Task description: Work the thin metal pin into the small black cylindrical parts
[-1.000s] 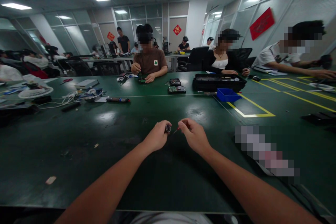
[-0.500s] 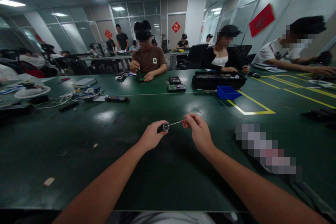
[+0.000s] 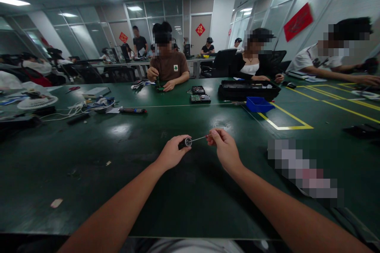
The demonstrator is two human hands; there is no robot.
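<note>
My left hand (image 3: 172,152) is wrapped round a small black cylinder (image 3: 188,142) with a silvery ring at its end, which faces right. In my right hand (image 3: 223,146) a screwdriver (image 3: 198,139) is pinched by its reddish handle, mostly hidden by the fingers. Its thin metal shaft points left, and the tip reaches the ringed end of the cylinder; how deep it goes in I cannot tell. Both hands are held over the green table (image 3: 178,205), near its middle.
A blue bin (image 3: 259,104) and a long black tray (image 3: 247,91) stand ahead on the right. Hard drives (image 3: 200,98) lie before a person in brown (image 3: 169,65). Cables and a white fan part (image 3: 38,102) are on the left. A pixelated object (image 3: 301,170) lies by my right forearm.
The view has shifted very slightly. Both hands keep their hold, with the screwdriver tip still at the cylinder's end.
</note>
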